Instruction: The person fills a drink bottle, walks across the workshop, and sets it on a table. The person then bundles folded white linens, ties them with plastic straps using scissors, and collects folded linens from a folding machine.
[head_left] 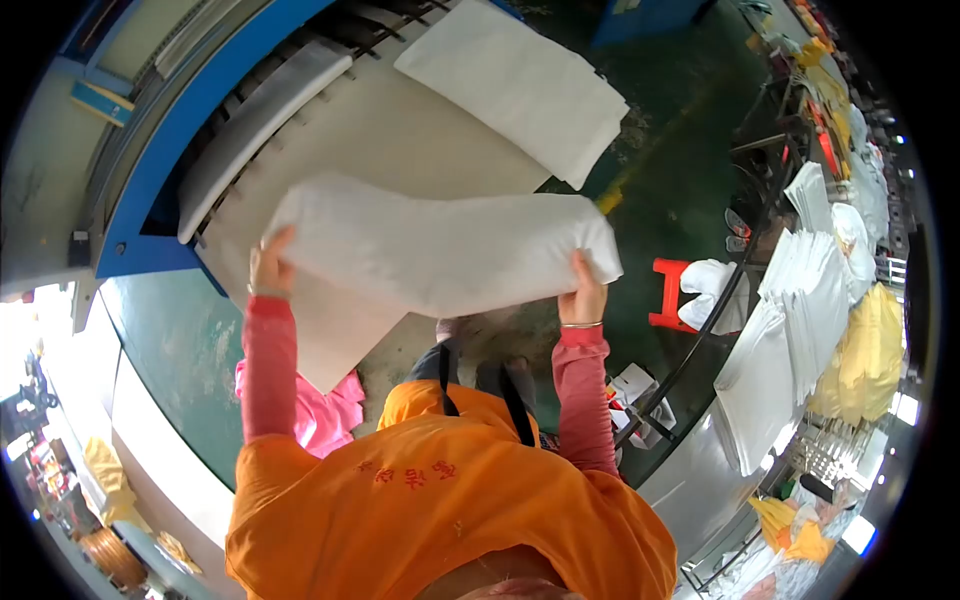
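Note:
A wide piece of folded white cloth (pixel 430 245) stretches between my two hands and sags in the middle. My left hand (pixel 270 268) grips its left end, with the fingers partly behind the cloth. At the right end my right hand (pixel 583 292) holds the lower edge, thumb on top. Beneath the cloth lies a pale board surface (pixel 380 140) of a blue-framed machine. A flat stack of white cloth (pixel 515 85) rests at the far side of that surface, and a white roll (pixel 265 135) lies along the machine's opening.
The blue machine frame (pixel 160 215) curves along the left. A red stool (pixel 668 292) with white items stands on the green floor at right. Beyond it, a metal table (pixel 695 490) bears white stacks (pixel 790 310) and yellow cloth (pixel 865 360). Pink cloth (pixel 330 412) lies low left.

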